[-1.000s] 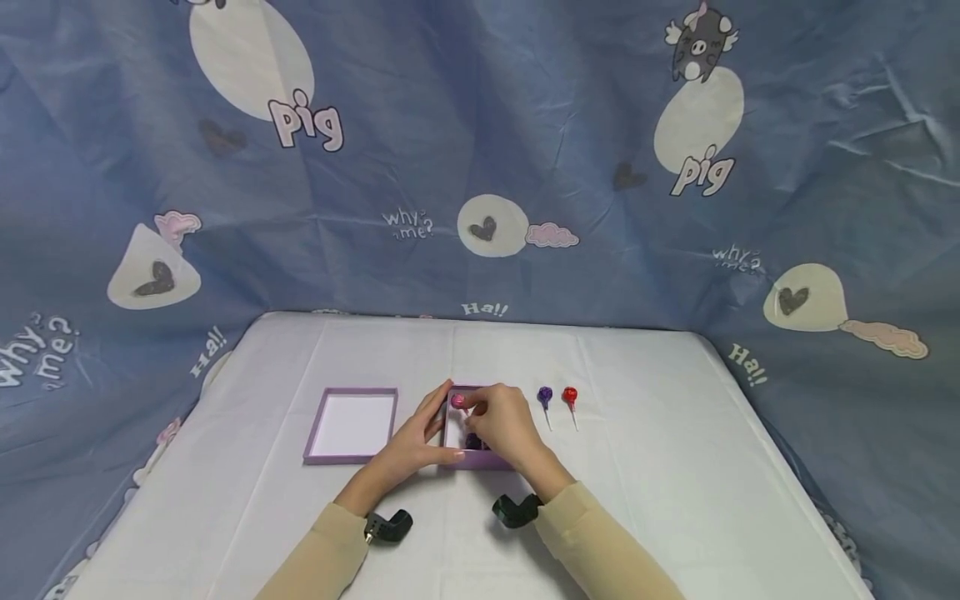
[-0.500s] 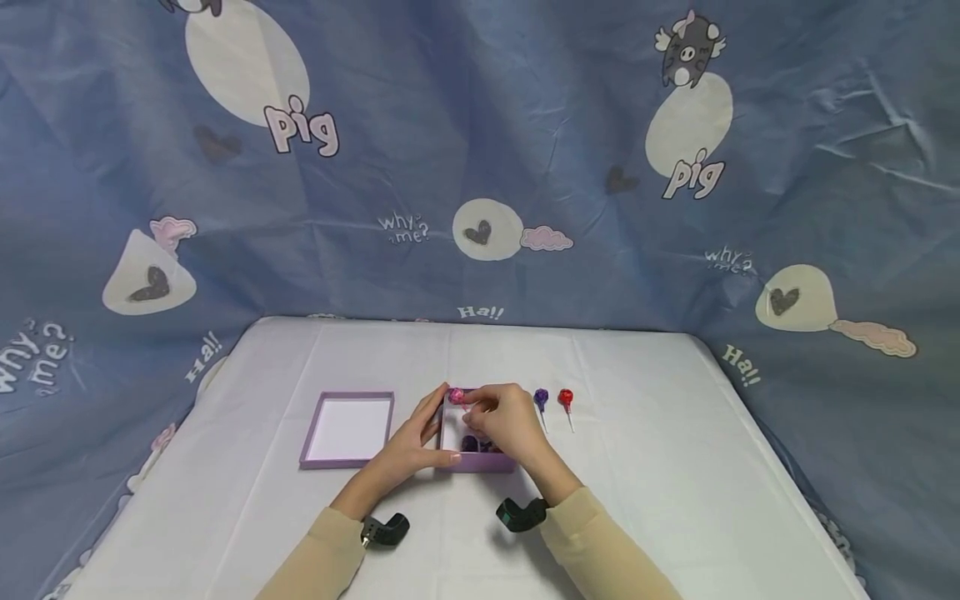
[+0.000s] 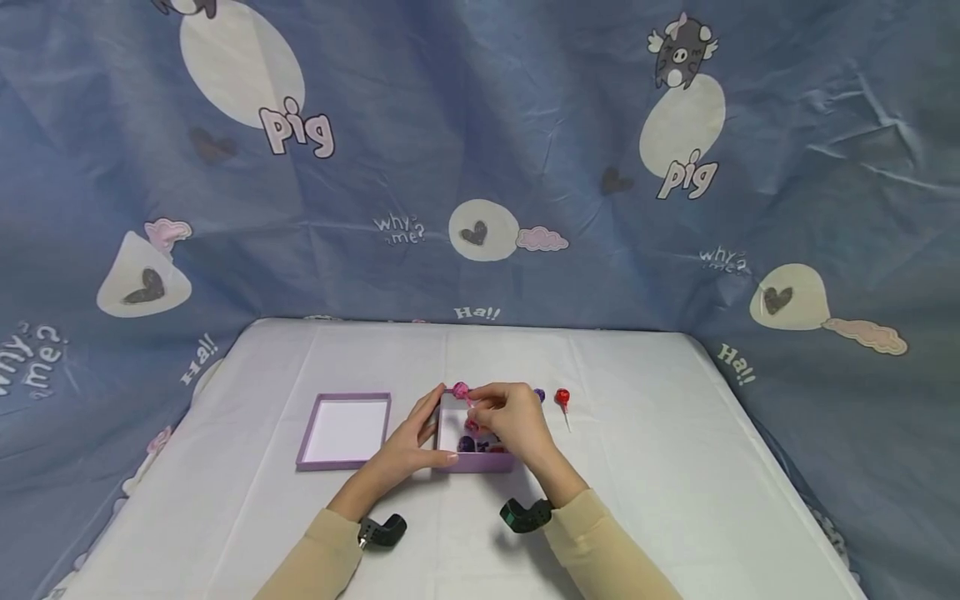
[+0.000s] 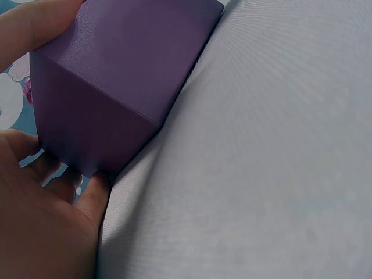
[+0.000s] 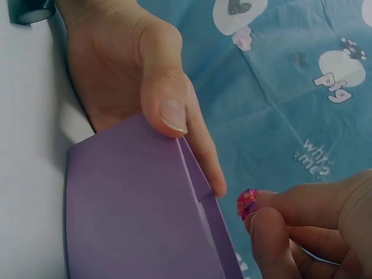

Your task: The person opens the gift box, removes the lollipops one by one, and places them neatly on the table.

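A purple box (image 3: 474,463) stands in front of the person, with dark and red lollipops inside it. The left hand (image 3: 405,450) grips its left side, thumb at the front corner; the left wrist view shows the fingers along the side of the box (image 4: 99,116). Above the box's back part, the right hand (image 3: 517,425) pinches a pink lollipop (image 3: 461,390) between thumb and index finger. In the right wrist view the pink wrapped head (image 5: 247,203) shows at the fingertips, over the box rim; its stick is hidden there.
A shallow purple-edged lid (image 3: 343,463) lies left of the box on the white table (image 3: 675,467). To the right of the right hand are a red lollipop (image 3: 562,396) and a purple one (image 3: 540,395), partly hidden by the hand. A patterned blue cloth (image 3: 375,275) hangs behind.
The pink lollipop has risen slightly toward the box's back edge in the right hand, and a red lollipop inside now shows. The left hand keeps its grip; the head view has shifted a little.
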`<control>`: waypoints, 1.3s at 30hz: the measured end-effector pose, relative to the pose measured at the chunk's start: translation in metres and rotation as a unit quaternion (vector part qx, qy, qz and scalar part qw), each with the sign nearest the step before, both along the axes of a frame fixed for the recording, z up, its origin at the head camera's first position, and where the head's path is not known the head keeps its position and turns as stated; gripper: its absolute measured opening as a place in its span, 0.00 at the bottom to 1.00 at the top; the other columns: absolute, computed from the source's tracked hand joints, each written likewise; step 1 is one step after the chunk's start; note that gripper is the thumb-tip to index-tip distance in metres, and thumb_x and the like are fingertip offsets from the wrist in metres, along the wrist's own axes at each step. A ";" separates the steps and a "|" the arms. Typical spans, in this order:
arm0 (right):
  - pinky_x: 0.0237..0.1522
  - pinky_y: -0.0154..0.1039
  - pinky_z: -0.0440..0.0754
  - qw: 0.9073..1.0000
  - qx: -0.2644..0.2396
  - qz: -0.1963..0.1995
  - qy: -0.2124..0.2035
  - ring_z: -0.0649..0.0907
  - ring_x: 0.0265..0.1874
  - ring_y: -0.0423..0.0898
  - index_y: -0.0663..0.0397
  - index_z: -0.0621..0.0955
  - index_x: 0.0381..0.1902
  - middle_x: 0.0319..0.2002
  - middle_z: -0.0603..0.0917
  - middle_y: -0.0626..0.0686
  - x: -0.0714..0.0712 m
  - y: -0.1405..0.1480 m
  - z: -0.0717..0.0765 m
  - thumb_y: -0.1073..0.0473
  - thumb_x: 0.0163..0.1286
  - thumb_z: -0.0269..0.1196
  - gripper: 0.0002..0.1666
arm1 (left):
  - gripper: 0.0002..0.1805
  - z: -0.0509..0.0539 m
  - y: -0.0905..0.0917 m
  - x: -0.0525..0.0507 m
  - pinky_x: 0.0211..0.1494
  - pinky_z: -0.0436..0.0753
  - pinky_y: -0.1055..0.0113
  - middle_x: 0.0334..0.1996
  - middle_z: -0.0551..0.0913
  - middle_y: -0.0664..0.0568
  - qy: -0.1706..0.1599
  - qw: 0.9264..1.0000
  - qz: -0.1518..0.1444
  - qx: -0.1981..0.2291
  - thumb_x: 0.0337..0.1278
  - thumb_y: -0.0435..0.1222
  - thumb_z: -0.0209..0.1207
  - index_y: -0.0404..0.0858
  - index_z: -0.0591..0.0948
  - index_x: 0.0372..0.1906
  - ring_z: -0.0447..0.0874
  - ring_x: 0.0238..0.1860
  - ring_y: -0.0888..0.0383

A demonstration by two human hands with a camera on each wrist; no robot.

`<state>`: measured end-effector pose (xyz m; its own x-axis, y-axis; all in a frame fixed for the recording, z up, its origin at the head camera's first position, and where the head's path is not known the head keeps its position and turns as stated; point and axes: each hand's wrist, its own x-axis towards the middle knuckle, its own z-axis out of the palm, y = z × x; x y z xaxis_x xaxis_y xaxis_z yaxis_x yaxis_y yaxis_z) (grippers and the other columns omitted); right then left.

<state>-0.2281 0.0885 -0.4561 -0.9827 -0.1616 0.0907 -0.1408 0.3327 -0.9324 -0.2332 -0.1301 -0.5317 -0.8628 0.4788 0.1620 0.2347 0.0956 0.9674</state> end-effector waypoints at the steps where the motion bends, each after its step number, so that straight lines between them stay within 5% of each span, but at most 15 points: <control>1: 0.33 0.53 0.90 1.000 0.005 -0.004 0.003 0.88 0.29 0.57 0.59 0.88 0.45 0.28 0.86 0.51 0.000 0.001 0.000 0.69 0.61 0.71 0.13 | 0.62 0.000 0.000 0.000 0.77 0.56 0.60 0.81 0.43 0.53 -0.001 1.000 0.001 -0.001 0.49 0.38 0.76 0.54 0.46 0.82 0.42 0.79 0.54; 13: 0.28 0.39 0.89 0.998 0.023 -0.048 0.016 0.86 0.24 0.45 0.52 0.90 0.40 0.28 0.86 0.49 0.001 0.011 0.005 0.68 0.60 0.72 0.10 | 0.61 -0.004 -0.003 0.000 0.78 0.54 0.56 0.81 0.43 0.49 0.015 1.000 0.000 0.005 0.50 0.35 0.75 0.53 0.47 0.82 0.40 0.79 0.50; 28: 0.28 0.44 0.90 0.996 -0.001 -0.090 0.028 0.85 0.23 0.50 0.51 0.89 0.43 0.27 0.86 0.52 -0.001 0.034 0.015 0.70 0.59 0.72 0.15 | 0.61 0.000 -0.002 0.000 0.78 0.54 0.59 0.81 0.42 0.50 0.013 1.000 -0.001 0.008 0.50 0.36 0.75 0.54 0.47 0.82 0.40 0.79 0.51; 39: 0.23 0.36 0.82 0.993 0.022 -0.108 0.033 0.83 0.22 0.49 0.49 0.89 0.43 0.27 0.86 0.51 -0.005 0.060 0.012 0.68 0.59 0.72 0.15 | 0.60 0.001 -0.001 0.002 0.78 0.54 0.58 0.81 0.42 0.50 0.009 1.000 0.000 0.004 0.50 0.38 0.75 0.54 0.48 0.82 0.40 0.79 0.50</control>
